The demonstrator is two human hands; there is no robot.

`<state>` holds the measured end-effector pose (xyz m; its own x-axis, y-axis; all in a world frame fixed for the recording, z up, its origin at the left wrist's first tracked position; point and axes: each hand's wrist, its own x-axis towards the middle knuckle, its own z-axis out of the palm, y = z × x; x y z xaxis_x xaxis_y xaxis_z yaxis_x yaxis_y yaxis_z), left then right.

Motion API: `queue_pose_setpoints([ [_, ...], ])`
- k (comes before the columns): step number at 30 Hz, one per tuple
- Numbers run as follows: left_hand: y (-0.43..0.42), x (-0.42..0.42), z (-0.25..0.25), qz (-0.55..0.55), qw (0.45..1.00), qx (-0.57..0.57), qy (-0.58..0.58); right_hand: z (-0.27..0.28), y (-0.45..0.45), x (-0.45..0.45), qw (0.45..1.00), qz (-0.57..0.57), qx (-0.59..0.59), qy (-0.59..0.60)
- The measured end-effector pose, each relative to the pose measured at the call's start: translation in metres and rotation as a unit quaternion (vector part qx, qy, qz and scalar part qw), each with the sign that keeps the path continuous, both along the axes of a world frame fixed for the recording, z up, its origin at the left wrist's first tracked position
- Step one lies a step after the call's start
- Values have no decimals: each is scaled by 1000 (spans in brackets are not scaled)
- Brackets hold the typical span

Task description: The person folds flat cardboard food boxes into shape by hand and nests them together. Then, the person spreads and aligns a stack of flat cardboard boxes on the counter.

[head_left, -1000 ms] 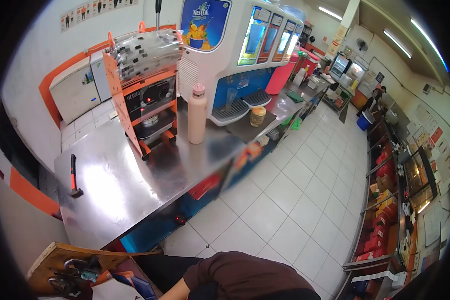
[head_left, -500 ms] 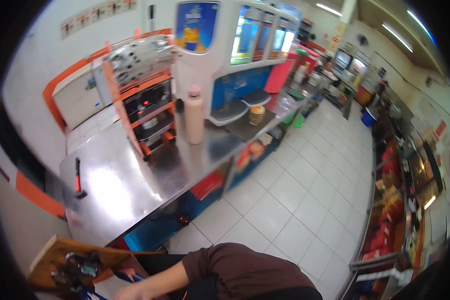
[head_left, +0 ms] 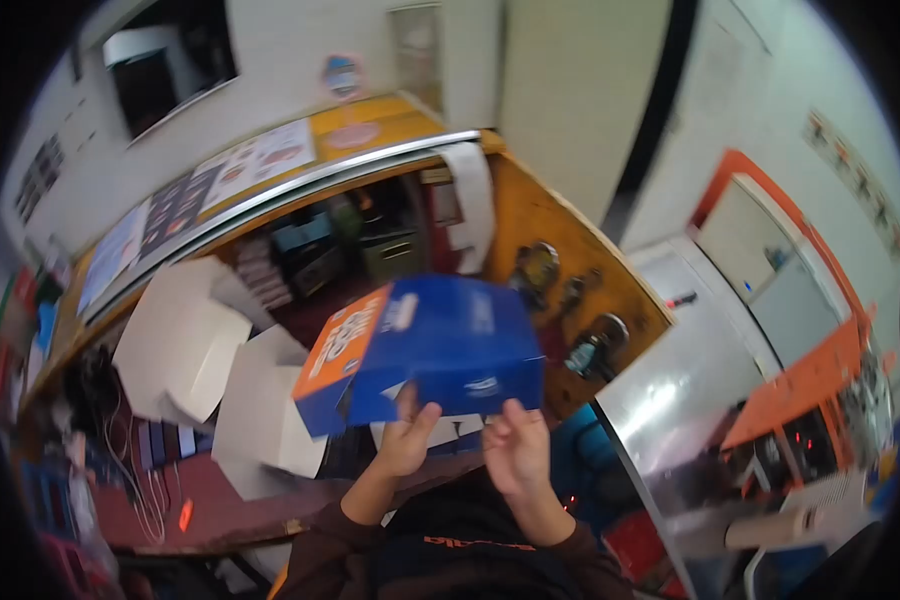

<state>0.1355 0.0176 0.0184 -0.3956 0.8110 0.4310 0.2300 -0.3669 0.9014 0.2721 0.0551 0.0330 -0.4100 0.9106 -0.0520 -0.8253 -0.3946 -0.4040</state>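
A blue and orange cardboard box [head_left: 450, 345] is up in front of me, above the counter, its printed sides facing me and slightly blurred. My left hand [head_left: 407, 440] grips its lower edge, with the thumb raised and the other fingers partly hidden. My right hand [head_left: 517, 447] has curled fingers at the lower right edge of the same box. Just left of it, two white cardboard boxes [head_left: 185, 340] stand on the dark red counter [head_left: 240, 510], their plain sides toward me. What lies inside the blue box cannot be seen.
A wooden partition [head_left: 540, 215] with tape dispensers [head_left: 595, 345] hung on it rises at the right. Beyond is a steel table [head_left: 670, 370] beside an orange rack [head_left: 780, 430]. Cables [head_left: 150, 490] and an orange cutter-like item [head_left: 186, 515] lie at the left.
My view has swung from the steel table and tiled aisle to the wooden counter. Both hands now hold the blue box in front of me; earlier only one arm showed, reaching low at the left.
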Motion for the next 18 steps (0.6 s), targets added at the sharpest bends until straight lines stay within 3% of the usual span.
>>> queue_pose_setpoints([
  [1,-2,-3,10,-136,947,85,-279,5,3,-1,1000,1,-10,11],
  [2,-1,-6,19,-267,791,171,-524,5,6,-2,999,-47,11,-8],
  [3,1,-14,30,-257,790,183,-525,9,7,-7,999,-34,15,-14],
  [5,2,-31,46,-291,763,120,-565,17,6,-16,976,-76,136,-149],
  [7,4,-42,38,-324,743,111,-575,3,6,-22,961,-106,186,-176],
  [8,0,-35,37,-202,877,61,-432,6,5,-28,949,-175,204,-162],
  [9,-2,-26,34,-65,961,5,-268,7,4,-35,933,-243,221,-146],
  [11,1,-12,15,-68,924,76,-369,-26,-4,-49,929,-219,273,-122],
  [14,2,-21,8,-104,915,61,-384,-29,-14,-74,951,-173,229,-115],
  [15,2,-25,13,-112,889,27,-444,-43,-5,-69,952,-169,229,-115],
  [17,2,-37,19,-118,856,-10,-503,-69,17,-55,811,-80,508,-281],
  [18,-1,-48,20,-146,812,-62,-561,-70,19,-55,717,-111,590,-355],
])
